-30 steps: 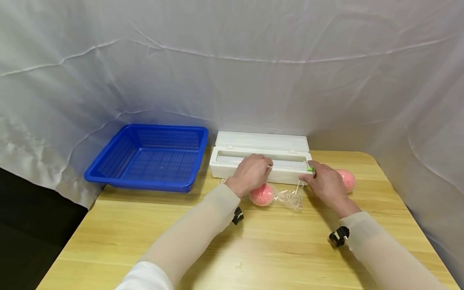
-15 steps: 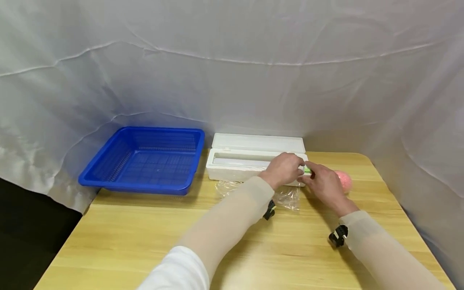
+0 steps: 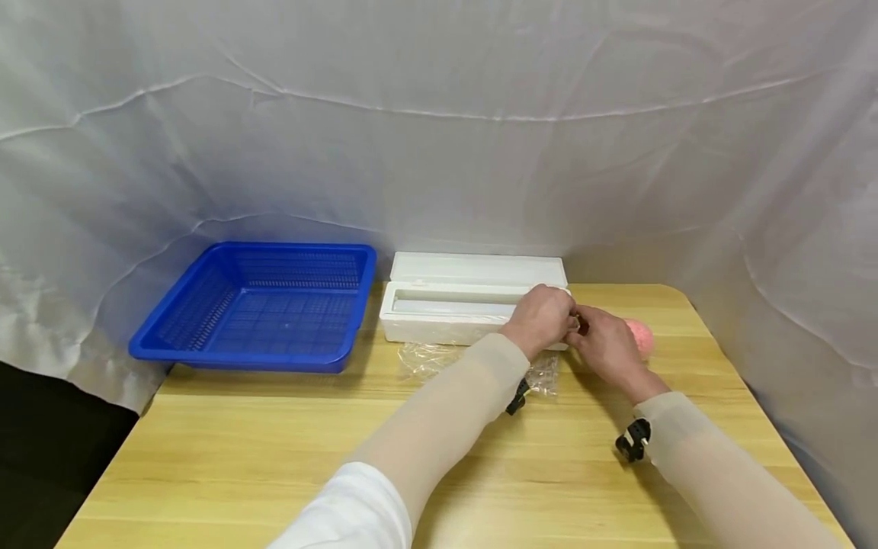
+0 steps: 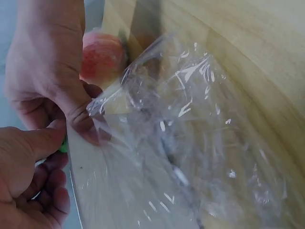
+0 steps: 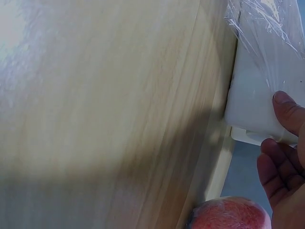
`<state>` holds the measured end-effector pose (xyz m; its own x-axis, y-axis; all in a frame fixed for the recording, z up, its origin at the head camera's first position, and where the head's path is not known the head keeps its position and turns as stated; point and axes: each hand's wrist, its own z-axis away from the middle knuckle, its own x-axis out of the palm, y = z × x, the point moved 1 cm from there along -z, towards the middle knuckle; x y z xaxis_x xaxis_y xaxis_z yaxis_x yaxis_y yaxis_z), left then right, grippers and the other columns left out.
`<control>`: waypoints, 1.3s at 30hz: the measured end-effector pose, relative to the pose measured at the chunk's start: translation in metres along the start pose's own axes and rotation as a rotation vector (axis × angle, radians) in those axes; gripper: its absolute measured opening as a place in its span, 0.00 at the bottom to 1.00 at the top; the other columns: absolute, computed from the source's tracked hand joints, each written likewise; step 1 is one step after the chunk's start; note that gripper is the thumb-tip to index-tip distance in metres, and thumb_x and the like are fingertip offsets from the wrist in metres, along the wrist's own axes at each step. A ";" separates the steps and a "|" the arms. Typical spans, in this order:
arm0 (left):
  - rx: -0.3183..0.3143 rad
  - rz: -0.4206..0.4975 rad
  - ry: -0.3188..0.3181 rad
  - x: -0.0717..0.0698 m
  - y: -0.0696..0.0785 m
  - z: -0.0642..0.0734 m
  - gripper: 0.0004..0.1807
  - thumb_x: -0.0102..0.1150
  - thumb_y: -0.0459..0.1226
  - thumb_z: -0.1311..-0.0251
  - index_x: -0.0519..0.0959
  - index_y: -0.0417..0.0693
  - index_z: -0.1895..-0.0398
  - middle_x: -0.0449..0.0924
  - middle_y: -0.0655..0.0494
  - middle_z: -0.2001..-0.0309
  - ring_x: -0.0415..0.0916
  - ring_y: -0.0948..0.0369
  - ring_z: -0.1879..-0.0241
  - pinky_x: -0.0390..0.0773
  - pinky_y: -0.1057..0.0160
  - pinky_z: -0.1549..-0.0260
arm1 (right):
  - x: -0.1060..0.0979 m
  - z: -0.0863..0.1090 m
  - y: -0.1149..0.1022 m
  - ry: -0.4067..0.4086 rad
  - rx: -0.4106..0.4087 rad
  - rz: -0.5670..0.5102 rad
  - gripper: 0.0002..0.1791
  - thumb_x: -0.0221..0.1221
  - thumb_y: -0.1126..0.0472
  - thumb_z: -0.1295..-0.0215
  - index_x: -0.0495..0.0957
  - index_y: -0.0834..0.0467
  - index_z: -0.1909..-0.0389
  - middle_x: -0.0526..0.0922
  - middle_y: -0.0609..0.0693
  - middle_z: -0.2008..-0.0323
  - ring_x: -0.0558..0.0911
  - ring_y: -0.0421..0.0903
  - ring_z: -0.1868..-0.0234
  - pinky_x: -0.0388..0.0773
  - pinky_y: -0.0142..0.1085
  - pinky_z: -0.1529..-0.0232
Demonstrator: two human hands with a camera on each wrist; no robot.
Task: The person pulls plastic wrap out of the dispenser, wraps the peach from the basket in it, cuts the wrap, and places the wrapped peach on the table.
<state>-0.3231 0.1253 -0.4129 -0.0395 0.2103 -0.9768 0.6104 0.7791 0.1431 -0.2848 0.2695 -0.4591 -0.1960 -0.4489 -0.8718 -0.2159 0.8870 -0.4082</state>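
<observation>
A white cling film dispenser box (image 3: 439,331) lies at the back of the table with its lid (image 3: 480,268) raised and a pale roll inside. Clear cling film (image 4: 205,129) drapes over the front and onto the tabletop. At the right end, my left hand (image 3: 542,316) pinches a small green slider (image 4: 63,146), mostly hidden by the fingers. My right hand (image 3: 607,347) grips that same end; its thumb (image 5: 287,110) presses the film against the front face. The two hands meet there. Just right of the right hand rests a pink ball (image 3: 640,339).
A blue plastic basket (image 3: 240,356) stands on the left of the wooden table (image 3: 274,450). White cloth (image 3: 439,175) hangs behind and at the sides. My left forearm crosses over the draped film and hides part of it.
My left hand has moved right along the box to its right end, beside the right hand. The forearm now covers the nearer pink ball. My right hand has stayed at the box end.
</observation>
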 end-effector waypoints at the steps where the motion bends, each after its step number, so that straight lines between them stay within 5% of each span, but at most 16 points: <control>1: 0.014 0.006 0.003 -0.001 0.000 0.000 0.09 0.64 0.48 0.27 0.92 0.61 0.61 0.89 0.68 0.62 0.82 0.65 0.59 0.80 0.70 0.53 | 0.000 0.000 0.000 -0.001 -0.001 0.002 0.20 0.66 0.57 0.30 0.81 0.62 0.41 0.87 0.59 0.62 0.83 0.57 0.61 0.80 0.56 0.58; 13: 0.051 0.130 -0.045 -0.008 -0.009 -0.001 0.06 0.67 0.43 0.29 0.92 0.57 0.59 0.88 0.67 0.66 0.79 0.67 0.66 0.79 0.70 0.59 | -0.006 0.001 0.002 -0.020 -0.018 0.038 0.32 0.68 0.48 0.29 0.77 0.61 0.32 0.85 0.56 0.65 0.81 0.53 0.64 0.80 0.52 0.60; 24: 0.080 0.083 -0.036 -0.009 -0.023 0.001 0.06 0.68 0.44 0.30 0.92 0.57 0.61 0.89 0.67 0.64 0.81 0.66 0.62 0.80 0.69 0.55 | -0.002 -0.003 0.004 0.002 -0.052 0.034 0.31 0.70 0.52 0.31 0.78 0.64 0.33 0.88 0.58 0.63 0.84 0.55 0.63 0.82 0.57 0.56; 31: 0.066 0.117 -0.046 -0.011 -0.032 0.003 0.09 0.69 0.45 0.31 0.88 0.55 0.70 0.83 0.67 0.72 0.75 0.67 0.69 0.76 0.70 0.63 | -0.003 -0.003 0.010 -0.010 -0.020 0.027 0.33 0.71 0.52 0.32 0.77 0.64 0.31 0.89 0.59 0.59 0.84 0.54 0.61 0.82 0.55 0.58; 39: 0.047 0.159 -0.081 -0.013 -0.038 0.007 0.09 0.68 0.45 0.30 0.89 0.54 0.67 0.84 0.68 0.71 0.76 0.68 0.69 0.76 0.71 0.62 | -0.004 -0.005 0.015 -0.015 -0.026 0.014 0.35 0.72 0.52 0.33 0.76 0.64 0.31 0.88 0.59 0.61 0.82 0.53 0.63 0.81 0.51 0.61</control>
<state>-0.3404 0.0883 -0.4067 0.1233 0.2788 -0.9524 0.6404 0.7108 0.2910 -0.2916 0.2835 -0.4607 -0.1849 -0.4347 -0.8814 -0.2383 0.8899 -0.3890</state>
